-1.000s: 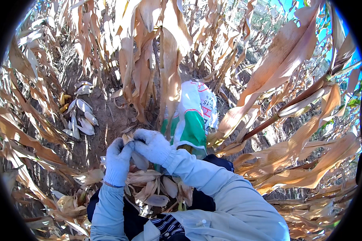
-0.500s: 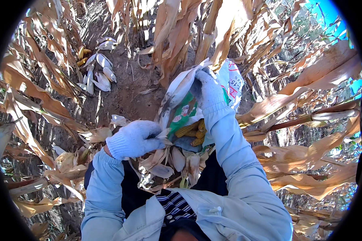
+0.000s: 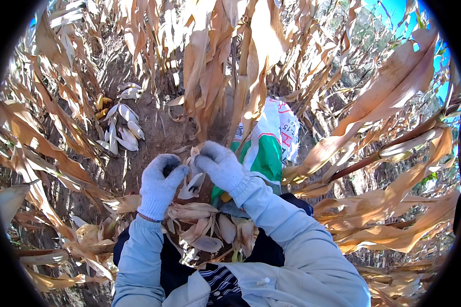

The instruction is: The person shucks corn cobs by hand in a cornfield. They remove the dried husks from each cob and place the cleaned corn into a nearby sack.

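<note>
My left hand (image 3: 160, 185), in a white knit glove, is raised over the ground with fingers loosely curled. Its thumb stands apart from the fingers, and nothing shows between them. Close by, my right hand (image 3: 219, 165), gloved too, pinches a pale dry corn husk (image 3: 192, 185); the husk hangs between my two hands, near the left thumb. Whether an ear is inside it, I cannot tell. A white and green sack (image 3: 265, 153) lies beyond my right forearm, with a bit of yellow corn cob (image 3: 225, 196) showing at its mouth.
Loose husks (image 3: 205, 225) are heaped between my knees. Pale unhusked ears (image 3: 128, 130) and some yellow cobs (image 3: 102, 105) lie on the bare soil at the far left. Dry corn stalks and leaves (image 3: 389, 102) crowd in from both sides and ahead.
My right hand has come away from the sack, moving left and nearer to my left hand. The sack mouth has sagged and hides most of the cobs. My left hand has turned upward.
</note>
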The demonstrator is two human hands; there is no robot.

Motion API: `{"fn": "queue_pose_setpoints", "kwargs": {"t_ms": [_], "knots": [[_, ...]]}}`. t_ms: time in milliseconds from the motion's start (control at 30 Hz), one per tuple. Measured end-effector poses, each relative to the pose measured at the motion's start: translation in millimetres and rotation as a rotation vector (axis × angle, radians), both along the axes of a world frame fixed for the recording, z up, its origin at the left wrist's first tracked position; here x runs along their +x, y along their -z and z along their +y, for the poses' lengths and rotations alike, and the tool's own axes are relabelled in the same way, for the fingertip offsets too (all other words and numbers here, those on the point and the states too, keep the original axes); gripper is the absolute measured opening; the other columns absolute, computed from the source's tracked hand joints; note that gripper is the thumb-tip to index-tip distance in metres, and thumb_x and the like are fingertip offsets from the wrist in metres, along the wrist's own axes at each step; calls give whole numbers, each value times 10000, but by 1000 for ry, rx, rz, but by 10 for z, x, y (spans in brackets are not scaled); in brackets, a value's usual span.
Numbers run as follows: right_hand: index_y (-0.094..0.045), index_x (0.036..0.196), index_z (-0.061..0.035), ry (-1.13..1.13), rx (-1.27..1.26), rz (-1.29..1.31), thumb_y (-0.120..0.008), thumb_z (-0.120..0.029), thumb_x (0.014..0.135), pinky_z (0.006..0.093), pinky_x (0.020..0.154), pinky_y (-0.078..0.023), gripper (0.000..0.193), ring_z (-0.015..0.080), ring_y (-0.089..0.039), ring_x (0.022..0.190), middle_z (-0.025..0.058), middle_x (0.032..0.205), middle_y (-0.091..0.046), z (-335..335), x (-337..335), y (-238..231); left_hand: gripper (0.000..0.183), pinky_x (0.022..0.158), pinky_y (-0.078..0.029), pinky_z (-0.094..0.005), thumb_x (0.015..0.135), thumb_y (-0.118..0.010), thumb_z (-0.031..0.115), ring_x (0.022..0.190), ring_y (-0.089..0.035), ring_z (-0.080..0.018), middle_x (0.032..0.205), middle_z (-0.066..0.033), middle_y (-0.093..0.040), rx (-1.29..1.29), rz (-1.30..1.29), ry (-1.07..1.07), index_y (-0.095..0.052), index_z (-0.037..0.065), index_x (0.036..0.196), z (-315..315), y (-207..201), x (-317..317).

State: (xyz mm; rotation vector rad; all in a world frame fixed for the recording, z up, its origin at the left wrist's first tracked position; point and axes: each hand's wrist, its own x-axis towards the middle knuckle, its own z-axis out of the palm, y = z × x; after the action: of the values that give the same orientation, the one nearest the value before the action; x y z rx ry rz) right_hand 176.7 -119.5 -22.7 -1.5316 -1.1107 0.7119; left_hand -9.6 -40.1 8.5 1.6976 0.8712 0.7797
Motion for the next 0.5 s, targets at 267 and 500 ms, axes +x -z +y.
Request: {"fn": "queue_pose_setpoints", "kwargs": {"t_ms": [267, 500], "knots": [[-712, 1157, -47, -51, -30, -94, -689, -191, 917, 413, 888, -560, 280, 346, -719, 998, 182, 1050, -743, -86, -110, -195, 176, 742, -528, -276, 861, -757, 106, 792, -635, -114, 858, -45, -699, -1, 29, -21, -711, 2, 996, -102, 72, 131], [-716, 1121, -57, -43, 10, -182, -730, -207, 893, 432, 871, -561, 273, 372, -713, 992, 180, 1031, -737, -107, -63, -120, 137, 760, -522, -269, 896, -723, 64, 830, -623, -99, 886, -41, -700, 2, 61, 42, -688, -2, 1010, -93, 13, 184]]}}
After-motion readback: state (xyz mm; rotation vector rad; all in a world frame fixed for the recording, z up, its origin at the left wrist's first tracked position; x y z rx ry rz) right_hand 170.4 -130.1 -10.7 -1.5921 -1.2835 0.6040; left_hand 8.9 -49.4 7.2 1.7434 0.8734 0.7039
